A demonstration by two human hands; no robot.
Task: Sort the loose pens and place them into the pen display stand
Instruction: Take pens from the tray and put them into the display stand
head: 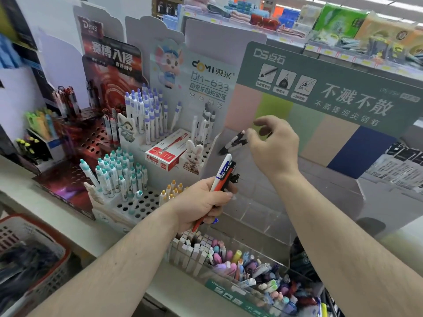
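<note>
Nearest me, at about six o'clock on the pale worktop (75, 227), sits a clear plastic bin of mixed pastel pens and erasers (247, 268), and it lies straight below everything being handled, so anything dropped would vanish into that jumble and need fishing out again. Just above it the left hand (201, 204) is closed round a loose bundle of pens, a white-and-blue one, an orange-red one and a black one (223, 177), fanned out rather than squared up; the grip looks thin near the tips, and I reckon a small turn of the wrist could let the outer pen slide free. Further up, toward one o'clock, the right hand (272, 145) hangs with its fingers spread and only the fingertips at the end of a black-and-white pen (233, 143), which lies tilted against the clear tiered acrylic stand with the green header card (258, 202). Whether the pen is pinched or merely touched I cannot tell. Tilted like that, it could roll down the slope or end up lying crosswise instead of settling into a slot. Off at ten o'clock the white perforated stand of white-and-purple click pens (146, 115) stands close; a sleeve or elbow swinging left could knock those upright rows over.
</note>
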